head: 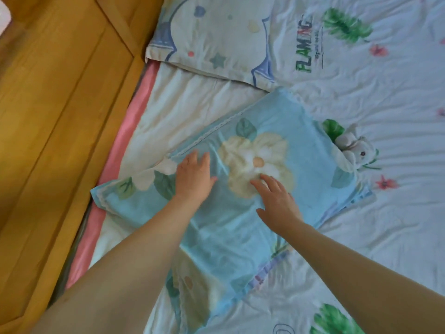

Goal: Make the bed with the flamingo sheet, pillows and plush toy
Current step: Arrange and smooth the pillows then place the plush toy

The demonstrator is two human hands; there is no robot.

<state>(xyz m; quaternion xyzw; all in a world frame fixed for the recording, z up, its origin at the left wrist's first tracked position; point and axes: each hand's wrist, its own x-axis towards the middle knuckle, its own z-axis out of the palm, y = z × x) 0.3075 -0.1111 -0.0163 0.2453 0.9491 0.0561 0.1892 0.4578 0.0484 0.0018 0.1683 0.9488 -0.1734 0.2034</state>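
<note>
A light blue pillow (pixel 240 222) with a big cream flower print lies slanted across the white flamingo sheet (pixel 375 97). My left hand (pixel 193 175) lies flat on its upper left part, fingers straight. My right hand (pixel 277 203) rests on the flower print, fingers spread and relaxed. A second pillow (pixel 212 37), pale with blue outlines and stars, lies at the head of the bed. A small white plush toy (pixel 356 148) sits at the blue pillow's right edge, partly tucked under it.
A wooden headboard (pixel 60 116) runs along the left. A pink mattress edge (pixel 125 138) shows between it and the sheet. Wrinkled sheet stretches off to the right.
</note>
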